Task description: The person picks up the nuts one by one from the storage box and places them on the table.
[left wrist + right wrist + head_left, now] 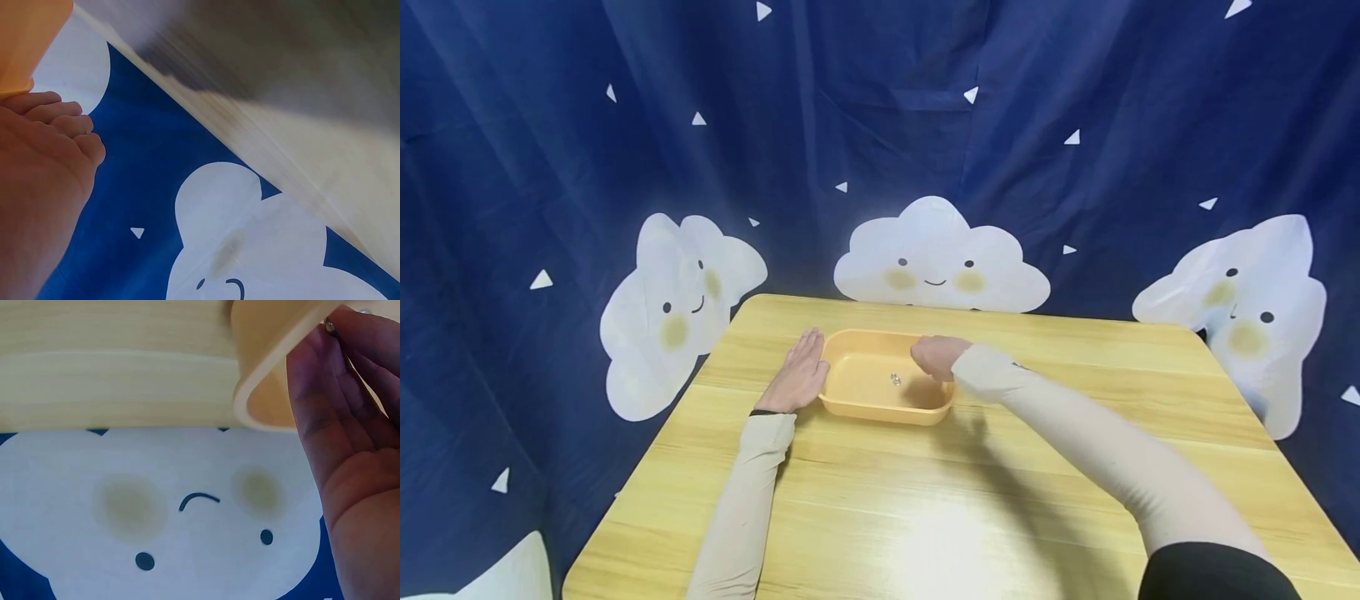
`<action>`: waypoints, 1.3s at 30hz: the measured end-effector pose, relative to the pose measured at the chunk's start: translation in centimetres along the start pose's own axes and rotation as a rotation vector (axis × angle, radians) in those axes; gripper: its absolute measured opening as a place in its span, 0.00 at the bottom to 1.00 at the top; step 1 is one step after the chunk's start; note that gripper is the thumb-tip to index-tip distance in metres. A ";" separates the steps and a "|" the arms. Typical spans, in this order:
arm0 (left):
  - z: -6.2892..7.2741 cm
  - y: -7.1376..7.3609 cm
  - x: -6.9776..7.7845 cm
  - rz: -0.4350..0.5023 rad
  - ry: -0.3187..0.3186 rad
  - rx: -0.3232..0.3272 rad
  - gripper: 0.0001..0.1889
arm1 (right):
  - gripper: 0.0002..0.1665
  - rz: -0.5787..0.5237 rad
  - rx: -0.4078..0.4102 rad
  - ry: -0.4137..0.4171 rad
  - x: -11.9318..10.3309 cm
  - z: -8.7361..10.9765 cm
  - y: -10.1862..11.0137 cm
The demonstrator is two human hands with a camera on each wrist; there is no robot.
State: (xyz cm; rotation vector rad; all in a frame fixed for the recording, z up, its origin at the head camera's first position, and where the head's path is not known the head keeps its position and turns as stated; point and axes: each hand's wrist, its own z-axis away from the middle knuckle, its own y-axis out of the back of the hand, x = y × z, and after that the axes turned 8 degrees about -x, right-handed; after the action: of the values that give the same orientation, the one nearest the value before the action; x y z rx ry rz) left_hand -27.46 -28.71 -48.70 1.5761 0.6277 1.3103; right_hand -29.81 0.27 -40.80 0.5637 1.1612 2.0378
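A shallow yellow-orange plastic basin (861, 411) stands on the table, with a few small shiny pieces (896, 379) on its floor. My left hand (795, 377) lies along the basin's left side, its fingers straight against the wall. Over the right end of the basin is my right hand (938, 357), bent down into it. In the right wrist view, thumb and fingers of that hand (350, 444) pinch a small shiny metal piece (329, 326) at their tips. It is too small for me to tell its kind.
The light wooden table (880, 492) spreads around the basin on all sides. Close behind its far edge hangs a dark blue curtain (902, 142) with white clouds and triangles. My right arm's shadow (1022, 500) falls across the tabletop.
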 end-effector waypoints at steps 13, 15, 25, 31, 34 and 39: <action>0.1 0.2 0.1 -0.005 0.007 -0.016 0.33 | 0.13 -0.024 -0.006 -0.034 1.4 1.1 0.9; 0.2 0.2 0.1 -0.010 0.003 -0.009 0.33 | 0.12 -0.041 -0.012 -0.040 1.5 1.3 1.0; -0.1 0.0 -0.1 0.001 0.000 -0.008 0.33 | 0.15 -0.031 0.041 0.022 3.4 3.1 1.0; -0.2 0.2 -0.1 -0.006 -0.007 0.000 0.33 | 0.21 -0.021 0.047 0.014 5.0 3.9 0.1; -0.1 0.3 0.0 -0.006 -0.007 0.001 0.34 | 0.25 -0.037 0.048 0.016 5.6 4.3 -0.5; 0.0 0.2 0.0 0.001 0.002 -0.010 0.33 | 0.27 -0.034 0.086 0.049 6.7 4.9 -1.7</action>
State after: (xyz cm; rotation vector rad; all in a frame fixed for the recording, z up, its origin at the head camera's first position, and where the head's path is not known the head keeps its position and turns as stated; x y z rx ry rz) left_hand -27.45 -28.75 -48.54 1.5675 0.6202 1.3141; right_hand -30.31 8.68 -39.67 0.5348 1.2842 1.9898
